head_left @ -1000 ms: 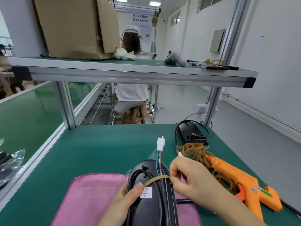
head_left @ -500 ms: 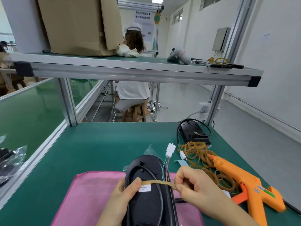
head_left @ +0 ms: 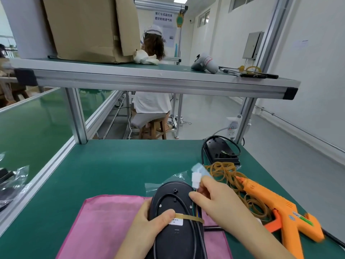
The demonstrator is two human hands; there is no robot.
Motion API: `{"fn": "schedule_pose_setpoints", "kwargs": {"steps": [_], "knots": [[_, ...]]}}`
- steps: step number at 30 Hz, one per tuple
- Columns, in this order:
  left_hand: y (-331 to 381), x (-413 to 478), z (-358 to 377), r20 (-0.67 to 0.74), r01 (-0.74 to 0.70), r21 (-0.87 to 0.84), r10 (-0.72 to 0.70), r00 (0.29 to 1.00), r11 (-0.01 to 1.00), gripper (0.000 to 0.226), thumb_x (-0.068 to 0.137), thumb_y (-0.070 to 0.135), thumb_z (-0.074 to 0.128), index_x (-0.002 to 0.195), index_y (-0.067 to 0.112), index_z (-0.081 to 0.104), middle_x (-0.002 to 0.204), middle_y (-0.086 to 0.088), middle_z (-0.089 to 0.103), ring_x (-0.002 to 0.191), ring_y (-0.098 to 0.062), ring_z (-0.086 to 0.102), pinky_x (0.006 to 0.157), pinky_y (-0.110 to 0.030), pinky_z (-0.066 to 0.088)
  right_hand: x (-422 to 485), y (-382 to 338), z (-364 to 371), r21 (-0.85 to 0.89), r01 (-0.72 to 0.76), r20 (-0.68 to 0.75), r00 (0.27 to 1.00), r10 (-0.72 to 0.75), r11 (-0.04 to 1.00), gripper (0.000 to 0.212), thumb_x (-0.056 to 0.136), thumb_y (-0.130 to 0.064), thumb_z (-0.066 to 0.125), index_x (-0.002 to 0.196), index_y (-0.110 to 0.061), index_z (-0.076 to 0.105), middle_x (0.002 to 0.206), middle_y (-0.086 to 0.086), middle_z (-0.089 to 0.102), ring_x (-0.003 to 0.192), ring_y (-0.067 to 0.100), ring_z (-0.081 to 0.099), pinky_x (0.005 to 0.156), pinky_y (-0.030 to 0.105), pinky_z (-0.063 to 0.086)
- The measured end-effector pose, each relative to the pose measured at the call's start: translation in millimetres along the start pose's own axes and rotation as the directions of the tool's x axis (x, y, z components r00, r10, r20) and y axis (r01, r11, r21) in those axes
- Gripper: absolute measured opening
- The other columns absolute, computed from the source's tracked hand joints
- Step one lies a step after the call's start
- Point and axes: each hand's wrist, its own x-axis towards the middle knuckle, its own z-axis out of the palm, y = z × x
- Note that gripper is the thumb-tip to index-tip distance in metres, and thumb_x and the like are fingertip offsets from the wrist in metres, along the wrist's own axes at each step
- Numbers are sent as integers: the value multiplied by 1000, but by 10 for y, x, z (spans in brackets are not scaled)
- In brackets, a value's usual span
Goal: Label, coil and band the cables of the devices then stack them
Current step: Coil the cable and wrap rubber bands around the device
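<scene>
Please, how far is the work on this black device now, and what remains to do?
Done, it seems: the black device carries a white label, and a rubber band crosses its coiled cable. In hand: the left hand grips the device, thumb on the band, while the right hand pinches the white connector end. Left: probably tucking that end, then stacking with the second device at the far right of the table.

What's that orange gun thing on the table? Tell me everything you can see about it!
It is a glue gun, orange and plastic-looking, lying on its side on the right part of the green table. Its pointed nozzle aims away, into a heap of rubber bands that touch it. It has a darker orange trigger, a sticker on the body and a black cord trailing behind it.
</scene>
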Motion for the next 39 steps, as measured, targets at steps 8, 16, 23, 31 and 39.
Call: {"fn": "schedule_pose_setpoints", "kwargs": {"steps": [8,16,23,31,39], "knots": [[50,11,-40,83,1,-29,1,997,1000,60,62,24,89,116,23,62,97,4,76,85,-12,73,61,-17,54,164,-77,50,162,45,-160,987,-19,986,25,86,-31,62,69,-21,47,58,-4,51,56,7,45,60,33,43],[97,114,-125,146,61,-68,-51,988,996,63,61,21,90,118,18,62,102,-7,75,91,-24,73,65,-28,58,338,-94,45,223,98,-149,987,-65,970,22,85,-36,63,72,-22,53,58,-9,51,54,0,44,55,19,39],[108,211,-325,161,152,-146,-129,979,977,63,56,31,78,114,9,63,104,-21,72,91,-36,72,71,-40,59,70,74,-153,612,-230,73,969,235,756,53,73,-65,59,93,-17,66,77,-2,69,67,14,65,59,27,50],[94,220,-338,145,152,-225,-122,982,962,58,61,16,87,114,8,63,110,-26,69,96,-42,69,87,-53,55,-352,-174,288,732,-337,398,917,31,591,51,66,-19,71,116,-21,62,99,-5,75,95,6,70,77,15,52],[80,192,-359,134,149,-271,-116,984,951,63,49,27,88,107,8,68,108,-28,69,88,-40,70,71,-44,58,-397,-211,371,487,-12,-130,988,86,873,42,56,-53,75,96,-49,60,103,-26,54,100,-6,55,80,14,47]]}}
